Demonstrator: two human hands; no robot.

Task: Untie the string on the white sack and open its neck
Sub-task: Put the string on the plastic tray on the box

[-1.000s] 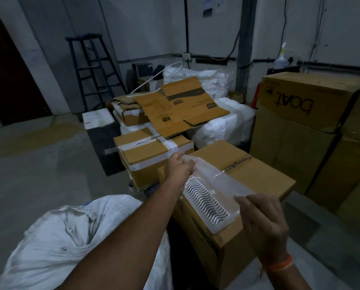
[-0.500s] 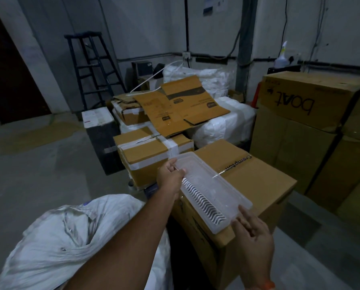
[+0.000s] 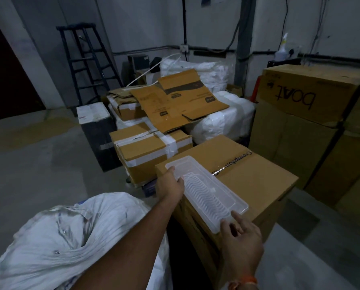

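hands on a tray, sack at the side

a clear ribbed plastic tray (image 3: 208, 193) lies flat on a brown cardboard box (image 3: 258, 185). the left hand (image 3: 169, 188) grips the tray's far left edge, thumb curled over the rim; the right hand (image 3: 240, 235) rests loosely spread, fingertips touching the near end. the crumpled white woven sack (image 3: 70, 237) sits lower left, beneath the left forearm.

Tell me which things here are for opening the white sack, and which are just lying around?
For the job:
white sack, lower left
left hand and right hand, both busy at the tray, not the sack

Just lying about:
clear plastic tray
cardboard box beneath it
stepladder
spray bottle

I cannot make out the string.
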